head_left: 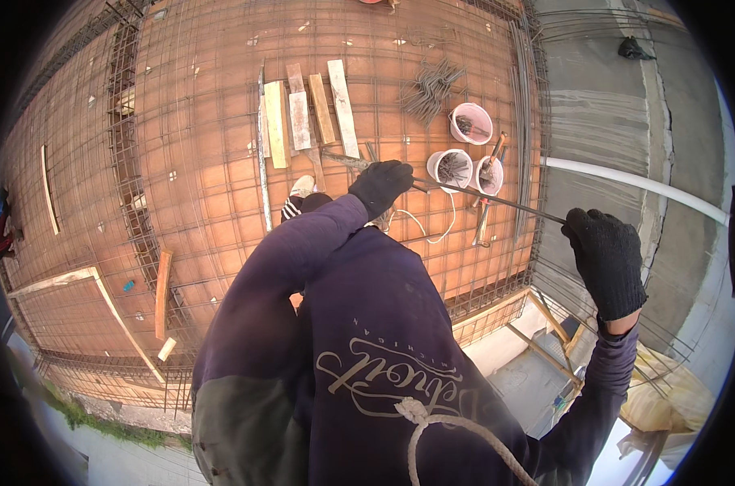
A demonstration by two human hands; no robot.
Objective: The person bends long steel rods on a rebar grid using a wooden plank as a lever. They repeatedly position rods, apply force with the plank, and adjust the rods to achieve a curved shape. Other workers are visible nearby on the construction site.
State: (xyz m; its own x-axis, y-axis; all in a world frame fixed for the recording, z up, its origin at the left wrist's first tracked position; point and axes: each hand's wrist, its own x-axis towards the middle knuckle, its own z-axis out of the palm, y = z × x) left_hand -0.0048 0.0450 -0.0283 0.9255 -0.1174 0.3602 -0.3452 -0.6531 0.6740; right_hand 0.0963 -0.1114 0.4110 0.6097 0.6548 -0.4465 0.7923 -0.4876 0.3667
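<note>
A thin dark steel rod (505,201) stretches between my hands, slanting down toward the right. My left hand (381,188), in a black knit glove, is closed around its left part, in front of my chest. At the rod's right end my right hand (604,263), gloved the same way, has its fingers curled onto the tip. Just beyond the rod stand three pale pink buckets. Short metal pieces fill one bucket (450,168); another bucket (471,123) sits farther back, and a third bucket (489,176) has tools beside it.
A steel bar grid (214,105) covers the reddish-brown deck. Wooden boards (343,105) lie ahead, left of a pile of bent bars (434,89). A white pipe (635,180) crosses the grey concrete at right. A pale rope (442,235) loops near my left hand. At left lies a wooden frame (100,283).
</note>
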